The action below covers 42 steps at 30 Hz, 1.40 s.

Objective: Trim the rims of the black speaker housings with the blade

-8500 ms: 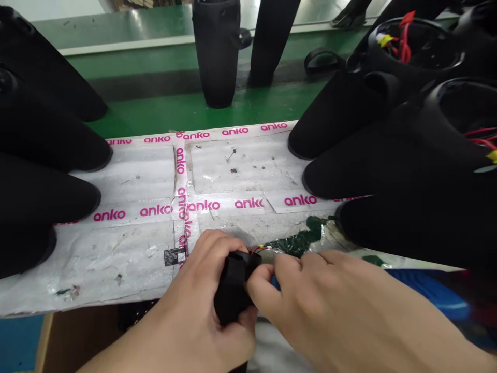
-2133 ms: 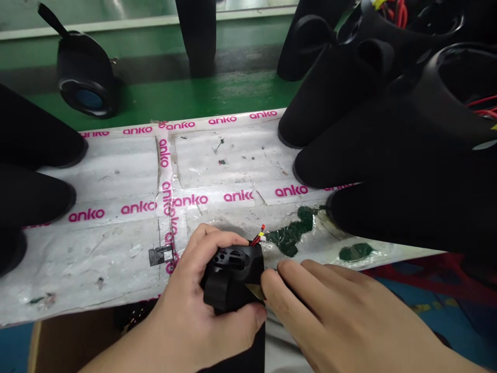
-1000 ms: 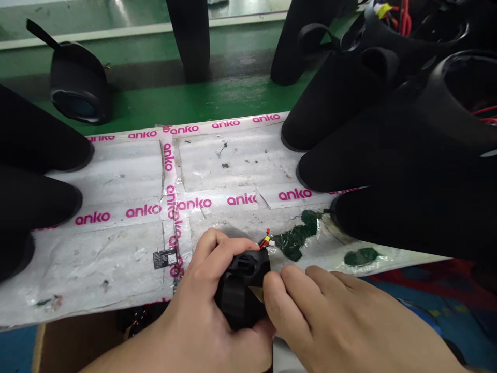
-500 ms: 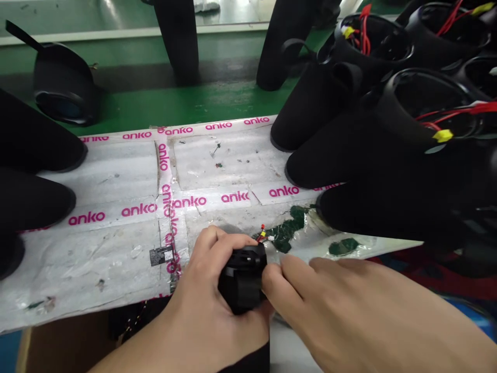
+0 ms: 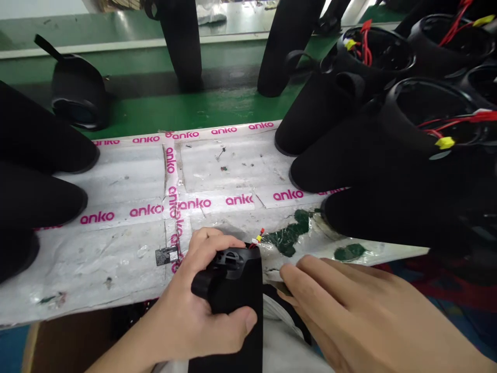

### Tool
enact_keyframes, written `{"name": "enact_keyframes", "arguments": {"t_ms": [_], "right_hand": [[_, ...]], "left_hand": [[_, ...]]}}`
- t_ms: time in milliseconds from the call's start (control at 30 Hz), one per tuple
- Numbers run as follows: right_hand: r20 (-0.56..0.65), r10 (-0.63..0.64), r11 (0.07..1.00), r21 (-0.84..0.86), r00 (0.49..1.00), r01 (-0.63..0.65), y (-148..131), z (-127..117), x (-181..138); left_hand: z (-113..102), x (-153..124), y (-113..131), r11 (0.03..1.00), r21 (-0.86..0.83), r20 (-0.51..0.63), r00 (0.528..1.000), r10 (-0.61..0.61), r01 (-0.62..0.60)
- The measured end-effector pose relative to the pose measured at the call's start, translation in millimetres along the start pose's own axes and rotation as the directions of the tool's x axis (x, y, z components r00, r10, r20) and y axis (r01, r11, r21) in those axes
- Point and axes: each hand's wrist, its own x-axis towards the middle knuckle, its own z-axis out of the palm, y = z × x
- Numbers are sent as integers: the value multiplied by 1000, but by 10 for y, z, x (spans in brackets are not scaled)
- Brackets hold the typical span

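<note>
Left hand: wrapped around the black speaker, thumb along its side.
Right hand: near the speaker, apart from it, fingers bent close together; cannot tell whether they pinch anything.
Speaker: at the bench's near edge, thin wires poking out at its top.
Bench cover: whitish, scuffed, crossed by pink-lettered tape, torn to green at right.
Sides: more black tubes leaning in.
Beyond: shiny green surface.
Below left: brown box, blue floor.
</note>
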Motion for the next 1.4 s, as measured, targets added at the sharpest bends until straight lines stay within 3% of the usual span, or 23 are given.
{"name": "enact_keyframes", "arguments": {"t_ms": [233,367,567,833,933,1133,1400], "right_hand": [[-151,42,978,206,988,-10,27,154,119],[-183,59,978,207,981,-20,33,156,183],[-85,21,979,203,996,-3,64,128,152],[-4,-15,999,-41,1000,15,60,1,199],[12,-12,997,-71,1000,13,51,-13,265],[30,-37,999,-28,999,37,50,-63,283],[40,-44,993,107,998,40,88,-132,386]], "left_hand": [[0,-81,28,989,144,17,999,-33,30],[15,-78,64,987,161,24,1000,-14,10],[60,-31,132,986,164,16,1000,-18,15],[125,-12,182,991,126,9,999,-37,36],[135,-10,189,991,96,20,995,-100,97],[147,39,200,984,63,39,985,-170,167],[102,43,192,990,48,31,991,-134,132]]}}
